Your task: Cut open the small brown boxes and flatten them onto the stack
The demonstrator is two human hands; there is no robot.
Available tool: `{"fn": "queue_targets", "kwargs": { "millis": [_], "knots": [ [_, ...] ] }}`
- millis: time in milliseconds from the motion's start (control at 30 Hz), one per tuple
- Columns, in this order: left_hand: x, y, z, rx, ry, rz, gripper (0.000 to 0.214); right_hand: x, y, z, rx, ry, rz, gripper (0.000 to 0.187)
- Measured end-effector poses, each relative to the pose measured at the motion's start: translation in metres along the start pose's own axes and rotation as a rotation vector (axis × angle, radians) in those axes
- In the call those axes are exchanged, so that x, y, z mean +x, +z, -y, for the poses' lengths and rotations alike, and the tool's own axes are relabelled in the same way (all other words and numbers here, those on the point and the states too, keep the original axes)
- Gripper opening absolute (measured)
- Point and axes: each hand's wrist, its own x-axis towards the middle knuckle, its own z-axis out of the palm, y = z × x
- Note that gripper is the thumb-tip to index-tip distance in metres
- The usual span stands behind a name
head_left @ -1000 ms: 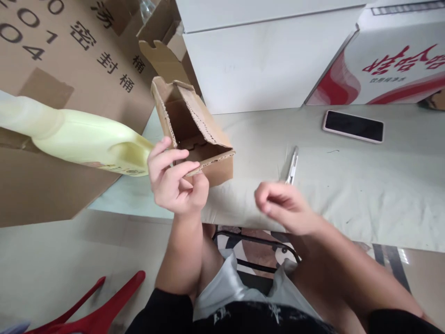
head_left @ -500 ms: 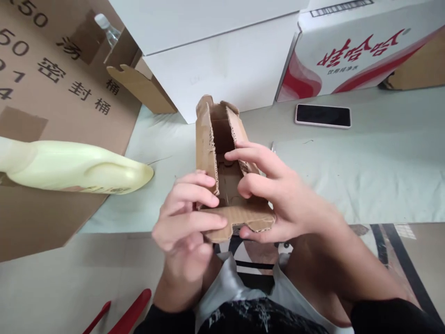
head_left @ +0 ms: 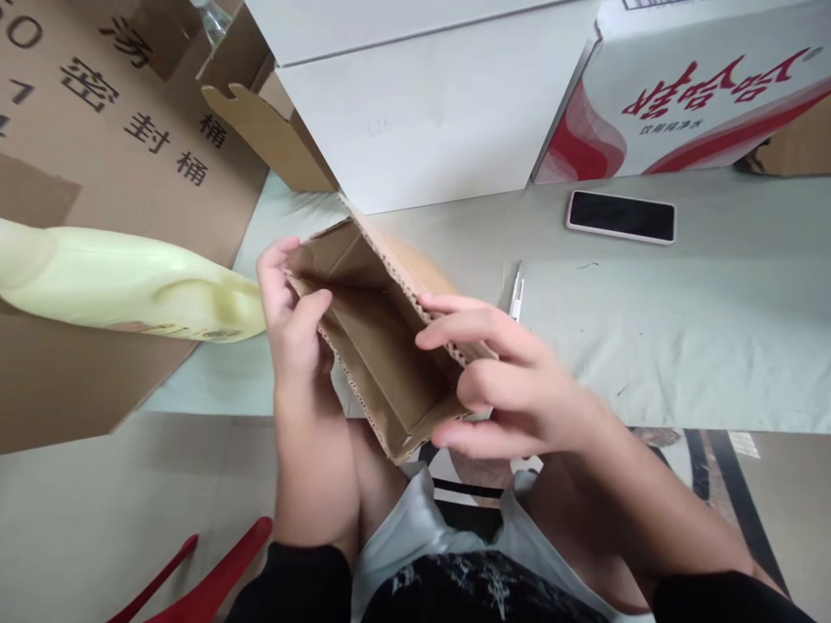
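Note:
Between my hands is a small brown cardboard box (head_left: 389,346), tilted so that its open inside faces me. My left hand (head_left: 295,316) grips its far left rim, thumb over the edge and fingers round the outside. My right hand (head_left: 506,376) holds the right wall and near corner, its fingers on the raw corrugated edge. The box is held above the front edge of the cloth-covered table. A white utility knife (head_left: 517,294) lies on the cloth just beyond my right hand, partly hidden by it.
A phone (head_left: 621,216) lies on the pale green cloth (head_left: 714,303). White boxes (head_left: 428,130) and a red-and-white carton (head_left: 681,104) stand along the back. At left are a pale yellow bottle (head_left: 130,281), a large printed carton (head_left: 123,190) and an open cardboard box (head_left: 273,130).
The box has turned and tipped, so its inside shows more widely. My left hand has shifted from the near flap to the far left rim. More of the utility knife shows.

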Motion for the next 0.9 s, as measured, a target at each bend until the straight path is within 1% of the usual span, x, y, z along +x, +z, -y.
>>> {"fn": "queue_targets", "kwargs": {
  "millis": [67, 133, 233, 333, 367, 433, 567, 600, 667, 767, 800, 833, 867, 900],
  "knots": [
    [-0.001, 0.004, -0.002, -0.130, 0.013, -0.002, 0.060, -0.002, -0.002, -0.008, -0.054, 0.028, -0.064, 0.037],
    [-0.001, 0.004, -0.002, -0.158, 0.036, -0.008, 0.065, -0.006, -0.003, -0.016, -0.134, 0.079, -0.143, 0.036],
    [0.000, 0.000, 0.000, -0.101, 0.032, 0.018, 0.070, -0.012, -0.002, -0.024, -0.258, 0.185, -0.260, 0.029],
    [0.000, -0.005, 0.003, -0.008, 0.064, 0.037, 0.063, -0.016, 0.001, -0.027, -0.321, 0.277, -0.344, 0.016],
    [0.000, -0.005, 0.003, 0.009, 0.077, 0.038, 0.059, -0.017, 0.001, -0.028, -0.319, 0.307, -0.348, 0.017],
    [0.000, -0.004, 0.003, 0.002, 0.091, 0.034, 0.053, -0.017, 0.001, -0.027, -0.272, 0.328, -0.299, 0.025],
    [-0.002, 0.005, 0.000, -0.054, 0.050, 0.009, 0.055, -0.016, -0.003, -0.027, -0.142, 0.237, -0.127, 0.024],
    [-0.003, 0.007, -0.001, -0.052, 0.030, 0.004, 0.056, -0.015, -0.003, -0.027, -0.142, 0.239, -0.111, 0.024],
    [-0.006, 0.007, -0.003, -0.041, 0.002, -0.023, 0.057, -0.015, -0.004, -0.029, -0.187, 0.300, -0.111, 0.022],
    [-0.014, -0.003, -0.009, 0.011, 0.022, -0.134, 0.052, -0.016, -0.007, -0.034, -0.274, 0.413, -0.120, 0.023],
    [-0.020, -0.010, -0.014, 0.049, 0.040, -0.174, 0.047, -0.016, -0.009, -0.035, -0.286, 0.437, -0.111, 0.024],
    [-0.029, -0.017, -0.021, 0.158, 0.034, -0.200, 0.037, -0.016, -0.011, -0.037, -0.285, 0.455, -0.093, 0.025],
    [-0.039, -0.025, -0.030, 0.269, 0.025, -0.213, 0.024, -0.016, -0.013, -0.037, -0.275, 0.466, -0.070, 0.026],
    [-0.053, -0.032, -0.040, 0.369, -0.020, -0.153, 0.014, -0.015, -0.016, -0.037, -0.259, 0.471, -0.041, 0.026]
  ]
}}
